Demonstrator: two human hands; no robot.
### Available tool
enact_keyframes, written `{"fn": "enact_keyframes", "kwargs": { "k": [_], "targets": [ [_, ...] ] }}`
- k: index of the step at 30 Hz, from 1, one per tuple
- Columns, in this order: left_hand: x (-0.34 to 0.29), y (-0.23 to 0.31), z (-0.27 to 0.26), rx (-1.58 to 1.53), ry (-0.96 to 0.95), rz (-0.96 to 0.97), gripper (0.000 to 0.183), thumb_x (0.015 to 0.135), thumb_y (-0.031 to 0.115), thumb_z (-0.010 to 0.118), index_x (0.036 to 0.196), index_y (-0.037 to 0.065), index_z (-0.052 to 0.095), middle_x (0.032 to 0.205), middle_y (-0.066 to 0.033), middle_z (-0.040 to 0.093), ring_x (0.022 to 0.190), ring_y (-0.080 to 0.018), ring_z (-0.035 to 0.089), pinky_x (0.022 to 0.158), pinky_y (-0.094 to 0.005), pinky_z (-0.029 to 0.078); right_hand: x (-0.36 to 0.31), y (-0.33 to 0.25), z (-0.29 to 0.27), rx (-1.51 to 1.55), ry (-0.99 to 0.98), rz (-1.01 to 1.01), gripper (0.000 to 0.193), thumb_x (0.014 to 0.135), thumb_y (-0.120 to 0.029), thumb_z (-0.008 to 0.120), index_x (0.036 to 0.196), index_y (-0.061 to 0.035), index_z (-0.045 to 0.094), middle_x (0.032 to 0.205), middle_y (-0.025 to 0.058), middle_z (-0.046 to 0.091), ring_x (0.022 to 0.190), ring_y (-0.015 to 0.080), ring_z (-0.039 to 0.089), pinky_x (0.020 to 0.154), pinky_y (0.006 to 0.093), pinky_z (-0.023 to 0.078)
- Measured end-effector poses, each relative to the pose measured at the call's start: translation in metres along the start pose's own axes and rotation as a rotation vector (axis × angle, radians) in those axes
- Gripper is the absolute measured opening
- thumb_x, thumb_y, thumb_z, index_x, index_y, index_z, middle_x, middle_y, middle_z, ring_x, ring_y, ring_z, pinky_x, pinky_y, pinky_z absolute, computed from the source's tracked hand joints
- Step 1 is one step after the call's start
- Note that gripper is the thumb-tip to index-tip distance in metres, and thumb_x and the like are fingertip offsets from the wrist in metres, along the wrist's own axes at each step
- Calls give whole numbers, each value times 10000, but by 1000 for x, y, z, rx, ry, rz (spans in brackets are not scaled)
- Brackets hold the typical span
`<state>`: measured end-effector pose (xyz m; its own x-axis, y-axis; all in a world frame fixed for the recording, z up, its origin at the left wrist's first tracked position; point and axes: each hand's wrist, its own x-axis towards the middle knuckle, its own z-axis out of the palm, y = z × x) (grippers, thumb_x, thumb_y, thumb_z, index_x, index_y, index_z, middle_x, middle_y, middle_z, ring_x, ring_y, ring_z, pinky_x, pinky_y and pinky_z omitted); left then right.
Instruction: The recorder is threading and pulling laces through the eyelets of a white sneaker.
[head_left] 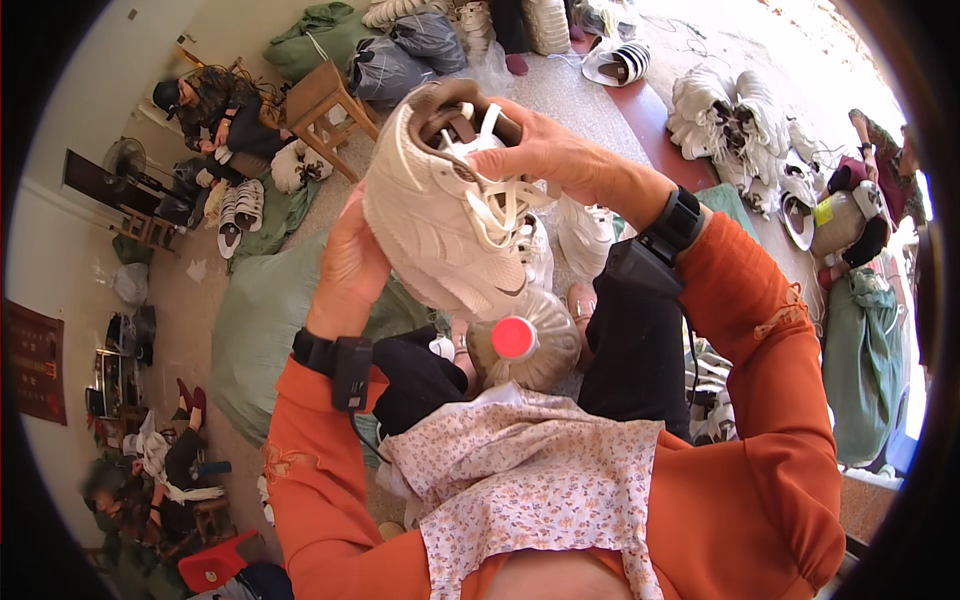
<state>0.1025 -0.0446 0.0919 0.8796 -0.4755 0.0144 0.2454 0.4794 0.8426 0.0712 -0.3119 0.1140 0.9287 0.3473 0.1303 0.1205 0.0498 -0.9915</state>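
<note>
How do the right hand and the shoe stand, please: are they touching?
Touching: the head view shows the right hand gripping the shoe at its opening.

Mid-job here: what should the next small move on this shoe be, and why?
I'd probably have the right hand gently draw the pale laces straight: they lie in loose loops over the shoe, the right thumb is close by at its opening, and the left hand supports the opposite side.

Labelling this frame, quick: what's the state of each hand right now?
Left hand: holding the cream shoe, partly hidden behind it.
Right hand: holding the same shoe, near its opening.
</note>
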Motion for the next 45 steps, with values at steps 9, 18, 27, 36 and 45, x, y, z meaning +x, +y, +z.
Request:
{"fn": "enact_keyframes", "kwargs": {
  "k": [9, 18, 27, 36, 45],
  "targets": [
    [107, -80, -56, 64, 14, -284, 504, 882, 367, 646, 1278, 68, 556, 1261, -63, 605, 1186, -203, 538, 1058, -366, 380, 52, 90, -57, 71, 132, 228, 671, 771, -351, 777, 1324, -94, 496, 1076, 47, 616, 904, 119, 592, 676, 249, 484],
    [174, -180, -133, 58, -148, -503, 512, 951, 368, 556, 1383, 104, 476, 1383, -54, 512, 1259, -203, 471, 1084, -393, 351, 76, 201, -94, 44, 295, 449, 709, 765, -336, 795, 1328, -60, 462, 1102, 79, 596, 952, 150, 575, 733, 278, 482],
    [141, -237, -192, 206, -139, -942, 720, 931, 279, 624, 1522, 142, 235, 1503, -104, 323, 1388, -281, 310, 1082, -556, 310, 53, 386, -68, -610, 85, 512, 855, 850, -408, 707, 1404, 13, 210, 1178, 321, 570, 1146, 421, 568, 966, 460, 450],
    [28, -175, -269, 601, 85, -860, 499, 916, 314, 643, 1322, 45, 536, 1293, -100, 549, 1216, -201, 497, 912, -352, 481, 66, 314, -84, -558, -61, 736, 1048, 717, -487, 820, 1420, 80, 287, 1286, 273, 543, 1226, 335, 525, 1025, 377, 414],
    [-199, -211, -356, 816, 813, -716, 228, 831, 161, 683, 1012, 24, 665, 912, -74, 670, 865, -162, 608, 806, -307, 489, 51, 260, -128, -697, -95, 830, 782, 826, -308, 757, 1445, -27, 371, 1348, 255, 499, 1238, 316, 494, 972, 401, 447]
  ]
}}
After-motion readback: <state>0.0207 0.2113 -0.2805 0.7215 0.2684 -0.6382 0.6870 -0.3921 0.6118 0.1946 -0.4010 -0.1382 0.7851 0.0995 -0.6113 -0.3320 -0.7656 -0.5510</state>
